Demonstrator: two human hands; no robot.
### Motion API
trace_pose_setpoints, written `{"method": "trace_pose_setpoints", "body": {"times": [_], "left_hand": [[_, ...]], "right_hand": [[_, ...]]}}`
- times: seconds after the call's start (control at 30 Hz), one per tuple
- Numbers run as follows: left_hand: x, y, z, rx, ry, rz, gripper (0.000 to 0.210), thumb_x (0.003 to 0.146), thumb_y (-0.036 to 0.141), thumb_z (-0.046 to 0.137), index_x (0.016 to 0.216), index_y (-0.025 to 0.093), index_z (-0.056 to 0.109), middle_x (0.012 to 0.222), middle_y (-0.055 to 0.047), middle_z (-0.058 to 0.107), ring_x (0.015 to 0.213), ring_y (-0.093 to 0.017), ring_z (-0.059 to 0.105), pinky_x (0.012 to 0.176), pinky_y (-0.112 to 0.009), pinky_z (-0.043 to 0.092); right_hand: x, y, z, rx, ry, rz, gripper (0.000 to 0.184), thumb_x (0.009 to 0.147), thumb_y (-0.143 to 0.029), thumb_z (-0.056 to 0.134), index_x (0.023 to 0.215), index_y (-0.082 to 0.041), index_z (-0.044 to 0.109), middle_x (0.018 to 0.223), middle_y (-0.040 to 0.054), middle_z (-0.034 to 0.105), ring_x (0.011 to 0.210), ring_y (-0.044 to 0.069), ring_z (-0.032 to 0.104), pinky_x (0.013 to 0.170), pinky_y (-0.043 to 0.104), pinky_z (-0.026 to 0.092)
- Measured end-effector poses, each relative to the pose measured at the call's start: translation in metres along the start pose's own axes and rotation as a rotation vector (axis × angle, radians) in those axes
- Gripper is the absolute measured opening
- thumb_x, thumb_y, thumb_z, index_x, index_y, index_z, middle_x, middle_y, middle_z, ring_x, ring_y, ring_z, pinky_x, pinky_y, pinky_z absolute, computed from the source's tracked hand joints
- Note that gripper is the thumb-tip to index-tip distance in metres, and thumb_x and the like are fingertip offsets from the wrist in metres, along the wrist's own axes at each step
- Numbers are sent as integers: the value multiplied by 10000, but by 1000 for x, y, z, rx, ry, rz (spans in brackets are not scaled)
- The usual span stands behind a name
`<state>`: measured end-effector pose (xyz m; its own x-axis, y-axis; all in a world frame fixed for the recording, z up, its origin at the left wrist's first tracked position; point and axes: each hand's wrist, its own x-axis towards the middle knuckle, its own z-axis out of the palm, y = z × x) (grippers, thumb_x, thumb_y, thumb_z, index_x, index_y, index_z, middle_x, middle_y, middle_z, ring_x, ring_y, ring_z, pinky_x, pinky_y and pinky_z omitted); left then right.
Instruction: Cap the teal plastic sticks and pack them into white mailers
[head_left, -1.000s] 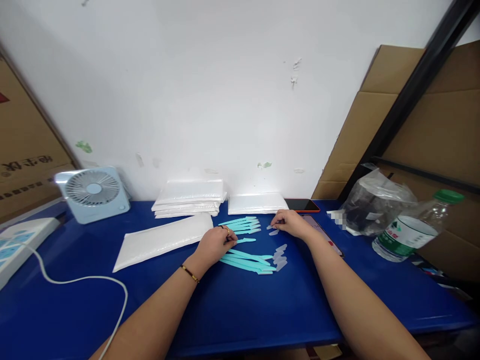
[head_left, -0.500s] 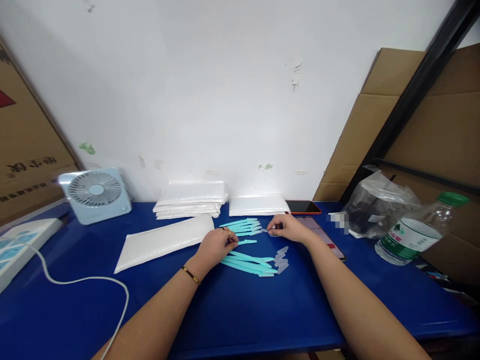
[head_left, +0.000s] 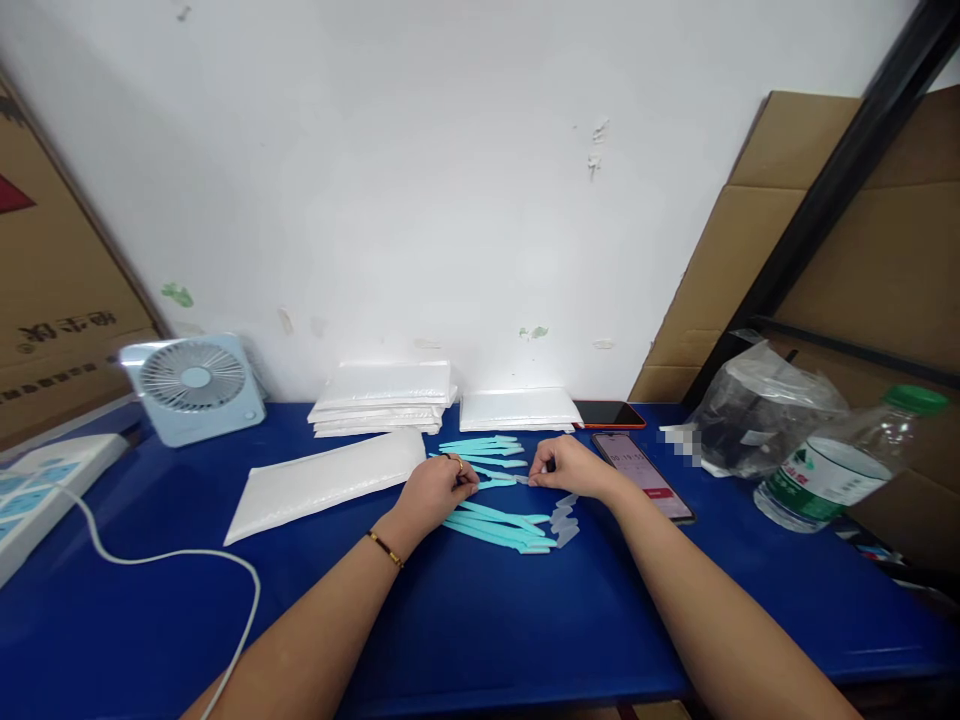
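My left hand [head_left: 437,492] is closed, pinching the handle of a turquoise eyebrow razor [head_left: 496,484] whose blade end points right. My right hand [head_left: 568,468] is closed on a small clear blade cap [head_left: 522,480], held right at the tip of that razor; whether the cap is over the blade I cannot tell. Behind my fingers lie several turquoise razors [head_left: 480,447] side by side. Nearer to me is a second group of razors [head_left: 491,526], fanned out. Several loose clear caps [head_left: 562,522] lie just right of this group.
A white padded envelope [head_left: 322,487] lies left of my hand, with envelope stacks [head_left: 382,392] [head_left: 517,408] against the wall. Two phones [head_left: 641,470] [head_left: 613,414], a bottle [head_left: 832,475] and a bagged container [head_left: 765,410] stand right. A fan [head_left: 196,385], power strip [head_left: 45,490] and cable [head_left: 180,553] are left.
My right hand has moved down and slightly left with the cap, away from the back row to the held razor's tip. My left hand has barely moved.
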<state>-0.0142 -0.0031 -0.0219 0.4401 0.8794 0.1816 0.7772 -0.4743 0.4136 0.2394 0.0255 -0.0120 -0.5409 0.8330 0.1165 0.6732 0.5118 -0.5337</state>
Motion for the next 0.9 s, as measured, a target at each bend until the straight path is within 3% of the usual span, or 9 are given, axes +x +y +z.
{"method": "trace_pose_setpoints", "body": {"times": [0.23, 0.4, 0.57, 0.7, 0.8, 0.9], "left_hand": [[1, -5, 5, -34, 44, 49, 182, 789, 323, 538, 894, 265, 675, 1075, 1, 615, 989, -183, 529, 855, -292, 405], [3, -7, 11, 21, 38, 99, 303, 838, 334, 462, 1099, 284, 607, 1168, -3, 566, 1024, -197, 500, 891, -320, 395], [3, -6, 14, 35, 63, 134, 320, 844, 311, 446, 1132, 285, 581, 1210, -32, 495, 1015, -194, 499, 895, -327, 391], [3, -6, 14, -44, 86, 52, 226, 803, 323, 508, 981, 247, 624, 1054, -35, 519, 837, -150, 544, 744, -273, 441], [5, -6, 15, -77, 64, 41, 129, 782, 279, 531, 848, 226, 629, 851, -6, 575, 803, -151, 537, 705, -252, 423], [8, -6, 17, -108, 51, 17, 103, 765, 255, 547, 803, 220, 637, 785, 5, 597, 752, -142, 534, 668, -238, 410]], "right_hand": [[-7, -3, -7, -64, -15, 26, 111, 661, -280, 624, 655, -184, 679, 687, 21, 669, 607, 132, 573, 551, 216, 391], [-12, -2, -14, -92, -49, 82, 117, 649, -301, 638, 639, -189, 673, 642, 12, 669, 562, 128, 563, 515, 216, 375], [-9, -3, -8, -105, 2, 58, 101, 657, -277, 629, 644, -190, 678, 678, 19, 674, 599, 134, 573, 543, 219, 383], [-7, -4, -3, -72, -1, 30, 122, 667, -298, 637, 659, -181, 673, 689, 19, 664, 602, 127, 567, 538, 213, 377], [-4, -8, 3, -53, 13, 10, 126, 683, -300, 638, 674, -180, 677, 688, 16, 650, 604, 122, 556, 538, 211, 371], [1, -13, 12, -40, 40, -9, 108, 704, -276, 627, 689, -186, 685, 699, 15, 638, 605, 116, 543, 543, 210, 368]]}}
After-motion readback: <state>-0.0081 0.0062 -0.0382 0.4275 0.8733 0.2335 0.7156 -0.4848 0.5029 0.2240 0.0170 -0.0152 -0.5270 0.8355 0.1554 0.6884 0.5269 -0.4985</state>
